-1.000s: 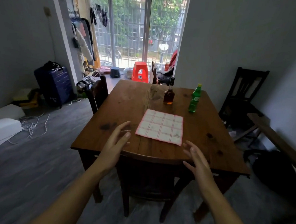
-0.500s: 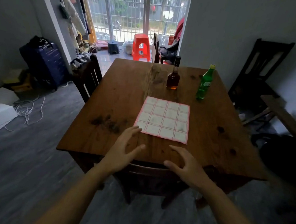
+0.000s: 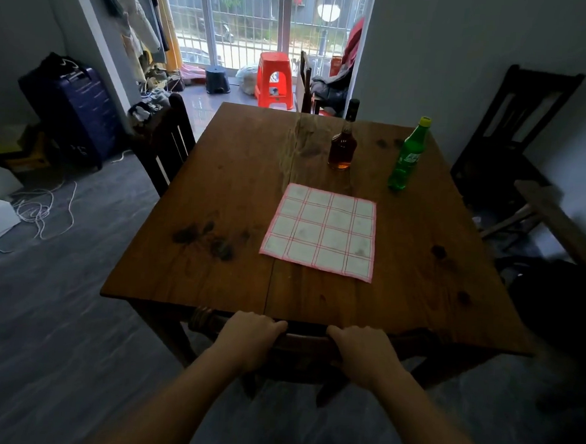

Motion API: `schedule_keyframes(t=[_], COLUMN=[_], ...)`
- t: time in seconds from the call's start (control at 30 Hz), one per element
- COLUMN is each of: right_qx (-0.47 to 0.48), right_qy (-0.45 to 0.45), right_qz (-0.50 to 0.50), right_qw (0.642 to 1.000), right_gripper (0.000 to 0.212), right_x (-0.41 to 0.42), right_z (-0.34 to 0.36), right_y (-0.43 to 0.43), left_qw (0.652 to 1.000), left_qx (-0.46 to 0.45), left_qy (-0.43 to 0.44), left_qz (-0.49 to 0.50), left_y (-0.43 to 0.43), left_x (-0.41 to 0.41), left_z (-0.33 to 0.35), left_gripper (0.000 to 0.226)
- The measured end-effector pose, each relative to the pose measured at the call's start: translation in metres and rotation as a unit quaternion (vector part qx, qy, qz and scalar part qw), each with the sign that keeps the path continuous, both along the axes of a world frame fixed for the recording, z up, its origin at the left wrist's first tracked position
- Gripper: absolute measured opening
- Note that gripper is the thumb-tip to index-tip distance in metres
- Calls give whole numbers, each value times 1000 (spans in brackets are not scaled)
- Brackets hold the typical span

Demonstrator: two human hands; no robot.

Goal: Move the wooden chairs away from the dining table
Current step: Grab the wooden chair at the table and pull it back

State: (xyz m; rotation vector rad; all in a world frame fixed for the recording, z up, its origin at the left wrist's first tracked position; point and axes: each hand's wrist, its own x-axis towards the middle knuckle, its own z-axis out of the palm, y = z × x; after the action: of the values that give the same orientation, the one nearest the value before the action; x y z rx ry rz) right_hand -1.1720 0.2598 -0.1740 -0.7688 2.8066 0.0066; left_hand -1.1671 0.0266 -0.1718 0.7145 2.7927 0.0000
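A dark wooden chair (image 3: 305,341) is tucked under the near edge of the brown dining table (image 3: 238,191); only its top rail and parts of its back show. My left hand (image 3: 248,339) and my right hand (image 3: 362,354) both grip that top rail, fingers curled over it. A second dark chair (image 3: 164,145) stands against the table's left side. A third chair (image 3: 307,82) stands beyond the far edge with clothes on it. A fourth chair (image 3: 509,132) stands apart by the right wall.
On the table lie a checked cloth (image 3: 322,232), an amber bottle (image 3: 342,146) and a green bottle (image 3: 407,156). A wooden bench (image 3: 559,221) and a dark bag (image 3: 554,306) are at the right. A suitcase (image 3: 75,112), white boxes and loose cable (image 3: 41,211) are at the left.
Both hands have come down from above the table's near edge onto the near chair's top rail and closed on it. The camera has moved closer and tilted down.
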Motion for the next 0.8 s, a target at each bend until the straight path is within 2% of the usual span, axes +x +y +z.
schedule_keyframes(t=[0.33,0.43,0.57,0.8], right_qx=[17,17,16,10], right_qy=[5,-11,-2,2], right_qz=[37,43,38,49], right_qw=[999,999,999,999], right_gripper=[29,41,34,37], right_x=[-2,-4,-3,1], right_z=[-1,3,6,2], right_y=[3,2,1,5], left_qw=[1000,1000,1000,998], left_qx=[4,-6,-8,-1], left_qy=[8,7,19,61], left_qz=[-2,-4,-3,-12], left_y=[1,1,1,0], left_x=[0,0,2,10], left_z=[-4,-4,-4,-9], left_gripper=[20,24,24,33])
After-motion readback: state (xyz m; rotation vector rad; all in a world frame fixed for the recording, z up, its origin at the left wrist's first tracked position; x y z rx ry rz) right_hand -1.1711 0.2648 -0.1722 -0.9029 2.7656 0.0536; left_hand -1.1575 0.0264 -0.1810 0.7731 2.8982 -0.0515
